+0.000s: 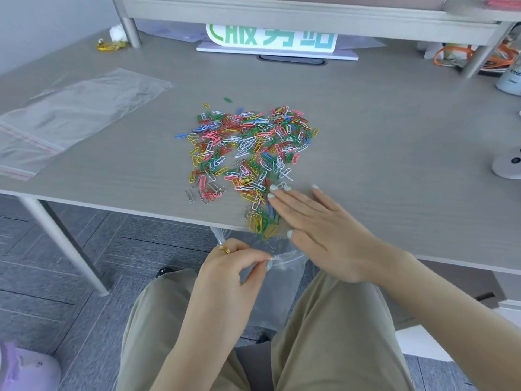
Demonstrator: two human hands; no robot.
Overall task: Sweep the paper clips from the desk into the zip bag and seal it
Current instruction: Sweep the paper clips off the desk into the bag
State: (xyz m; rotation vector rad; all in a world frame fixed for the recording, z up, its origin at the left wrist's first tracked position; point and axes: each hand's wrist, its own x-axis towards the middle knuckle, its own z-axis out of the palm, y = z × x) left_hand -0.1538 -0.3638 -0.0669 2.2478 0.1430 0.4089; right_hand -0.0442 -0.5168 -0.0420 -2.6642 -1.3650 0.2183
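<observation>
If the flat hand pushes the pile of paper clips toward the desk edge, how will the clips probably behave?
The paper clips are small, thin and lie loose, so they probably slide easily, a few escaping sideways. Where they overlap, some may hook together. The zip bag, pinched by the left hand, looks floppy, so its mouth may sag. The right hand lies flat.

grey wood-grain surface [394, 142] on round metal legs [64, 244], and a raised shelf [282, 12] along the back on grey posts. dark grey carpet tiles [70, 292] on the floor, pale wall [42, 18] at left, soft even light.
</observation>
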